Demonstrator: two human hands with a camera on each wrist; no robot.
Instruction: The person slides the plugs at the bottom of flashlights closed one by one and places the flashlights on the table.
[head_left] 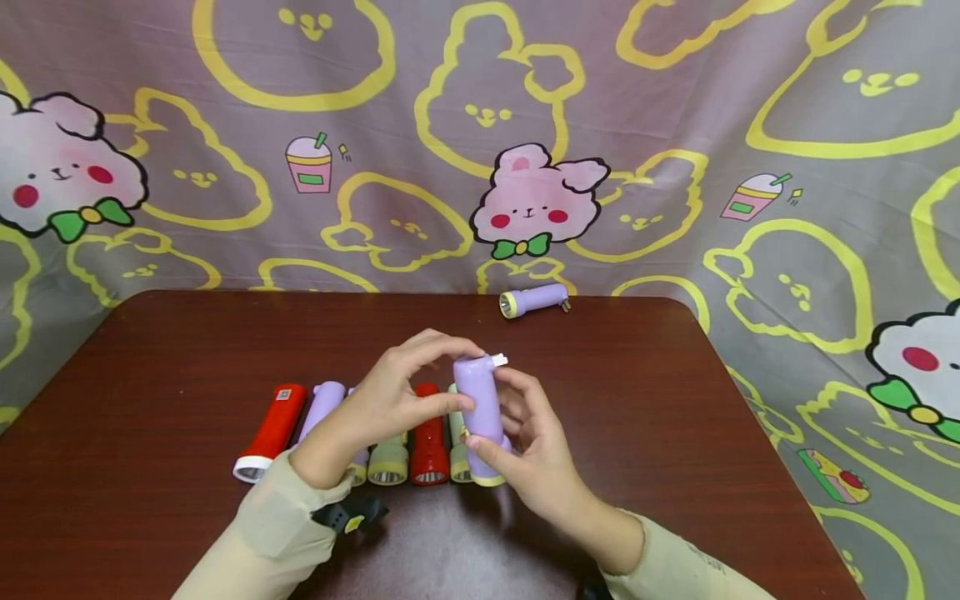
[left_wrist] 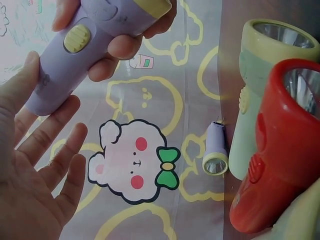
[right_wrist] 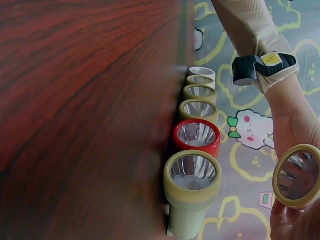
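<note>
A lavender flashlight [head_left: 480, 400] is held between both hands above the table, its tail up and its cream-rimmed head low. The left hand [head_left: 393, 387] pinches the tail end with thumb and fingers, near a white plug [head_left: 499, 360] that sticks out there. Lower down, the right hand [head_left: 540, 454] grips the body near the head, thumb on the near side. A ribbed yellow switch [left_wrist: 76, 38] shows on the body in the left wrist view. From the right wrist, the flashlight's round lens [right_wrist: 299, 176] is visible, with the right hand's grip mostly out of view.
Several flashlights lie in a row under the hands: a red one with white head [head_left: 273, 425], lavender ones [head_left: 324, 406], green ones [head_left: 388, 465] and a red one [head_left: 430, 442]. Another lavender flashlight [head_left: 542, 297] lies at the table's [head_left: 637, 375] back edge, before a patterned curtain [head_left: 420, 150].
</note>
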